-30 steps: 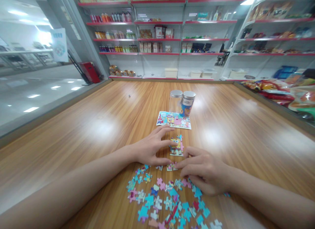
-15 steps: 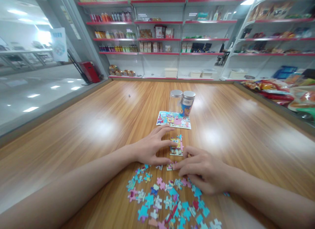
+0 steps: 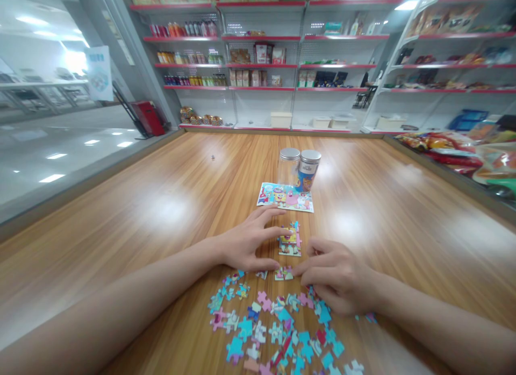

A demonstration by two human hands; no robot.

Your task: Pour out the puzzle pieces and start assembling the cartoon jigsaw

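Observation:
My left hand (image 3: 250, 239) is open with its fingers spread. Its index fingertip rests on a partly joined jigsaw section (image 3: 289, 246) showing a yellow cartoon face, and its thumb touches or nearly touches the left end of a small joined strip of puzzle pieces (image 3: 284, 273). My right hand (image 3: 337, 275) lies to the right with fingers loosely bent and apart; one fingertip is at the strip's right end. Loose puzzle pieces (image 3: 276, 332) in blue, pink and white are scattered below both hands. Some pieces are partly hidden under my right hand.
Beyond the section lies a cartoon reference picture (image 3: 285, 197). A clear jar (image 3: 289, 168) and a blue-labelled jar (image 3: 308, 170) with silver lids stand at its back edge. Snack packets (image 3: 443, 146) lie past the wooden table's (image 3: 169, 213) right edge; stocked shelves (image 3: 262, 87) stand behind.
My right hand has shifted slightly right, its fingertip drawing back so more of the small strip shows. My left hand stays in place. The view has moved very slightly.

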